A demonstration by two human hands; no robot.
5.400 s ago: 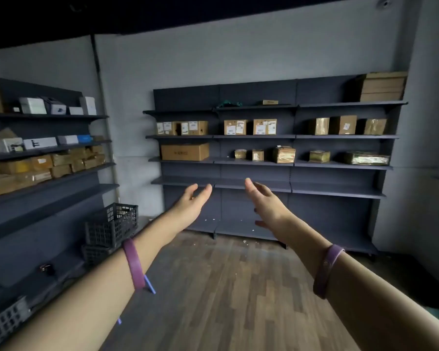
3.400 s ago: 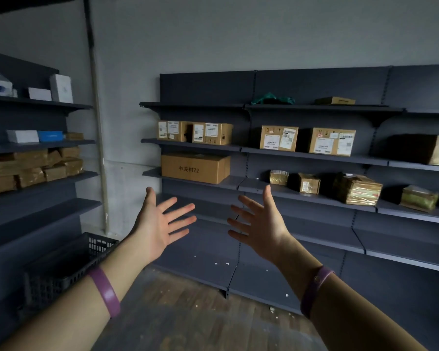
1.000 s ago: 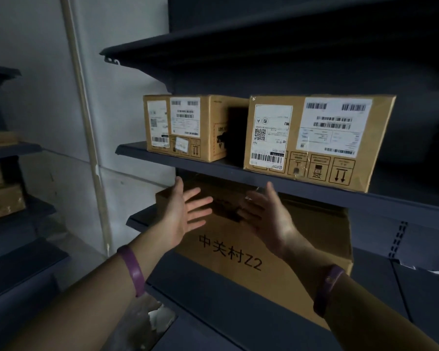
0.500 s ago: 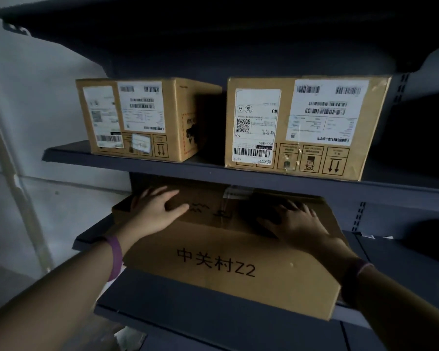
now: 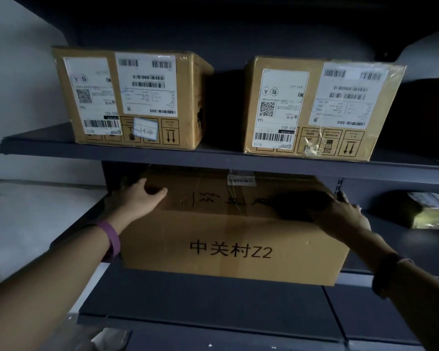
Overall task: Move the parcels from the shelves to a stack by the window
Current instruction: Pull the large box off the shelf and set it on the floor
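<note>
While lying on the lower shelf (image 5: pixel 213 304) at frame centre, large box (image 5: pixel 228 229) gripped at both top side edges. Front face printed with black characters ending "Z2"; top face marked with handwriting and a small white label near the back edge. Front bottom edge set back from the shelf lip; whether lifted clear of the shelf surface cannot be told.

Left hand (image 5: pixel 134 201) at centre left, laid over the top left corner, thumb on the top face, fingers wrapped round the far side and out of sight. Purple wristband (image 5: pixel 111 240) on that forearm, touching the box's left front edge.

Right hand (image 5: pixel 340 214) at centre right, clasped over the top right corner, fingers curled over the edge in deep shadow. Dark wristband (image 5: pixel 388 274) on that forearm, lower right.

Upper shelf (image 5: pixel 223 159) running across mid frame directly above the box, close over its top. Left parcel (image 5: pixel 129 97) at upper left and right parcel (image 5: pixel 319 107) at upper right standing on it, apart, with a dark gap between. Both faced with white shipping labels, barcodes and handling arrows pointing down; label text appears inverted.

Wrapped parcel (image 5: pixel 428 214) at right edge, on the lower level, well apart from the box, dim and partly cut off by the frame.

Pale wall (image 5: pixel 23 72) along the left side.
</note>
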